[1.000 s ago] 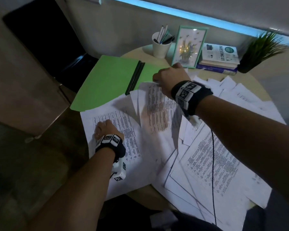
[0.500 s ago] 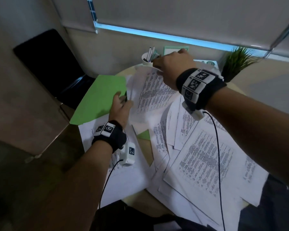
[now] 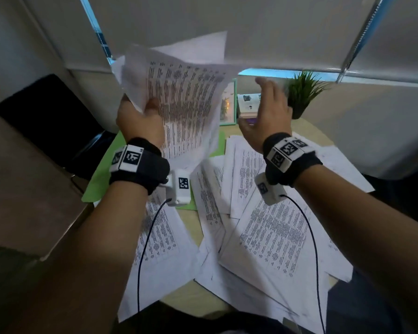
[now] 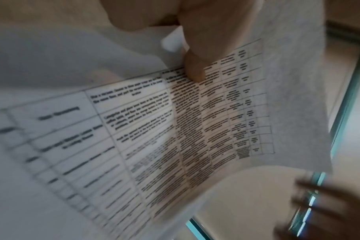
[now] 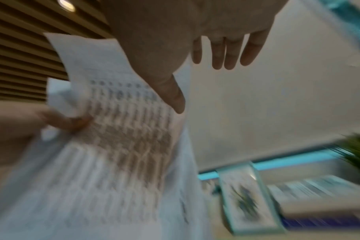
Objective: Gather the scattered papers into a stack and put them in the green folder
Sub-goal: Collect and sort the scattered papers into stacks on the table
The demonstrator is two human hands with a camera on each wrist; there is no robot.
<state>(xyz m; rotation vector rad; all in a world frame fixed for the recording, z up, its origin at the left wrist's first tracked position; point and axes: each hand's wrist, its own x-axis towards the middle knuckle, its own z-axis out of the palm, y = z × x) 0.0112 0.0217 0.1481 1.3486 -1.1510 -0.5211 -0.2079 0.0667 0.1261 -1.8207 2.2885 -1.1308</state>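
My left hand [image 3: 140, 112] is raised above the table and pinches printed paper sheets [image 3: 184, 104] by their left edge, thumb on the front [image 4: 193, 71]. The sheets [image 5: 121, 129] stand upright and curl. My right hand [image 3: 268, 109] hovers open to the right of them, fingers straight [image 5: 224, 53], touching nothing. Several more printed papers [image 3: 270, 232] lie scattered over the round table. The green folder [image 3: 101, 174] lies at the table's left, mostly hidden behind my left wrist and the held sheets.
At the back of the table stand a green picture frame [image 3: 228, 102], stacked books [image 3: 249, 104] and a potted plant [image 3: 302, 92]. A dark chair [image 3: 48, 116] is at the left beyond the table edge. Cables [image 3: 145, 249] hang from both wrist cameras.
The sheets have passed from my right hand to my left, which lifted off the folder and raised them. My right hand let go and opened to the right.
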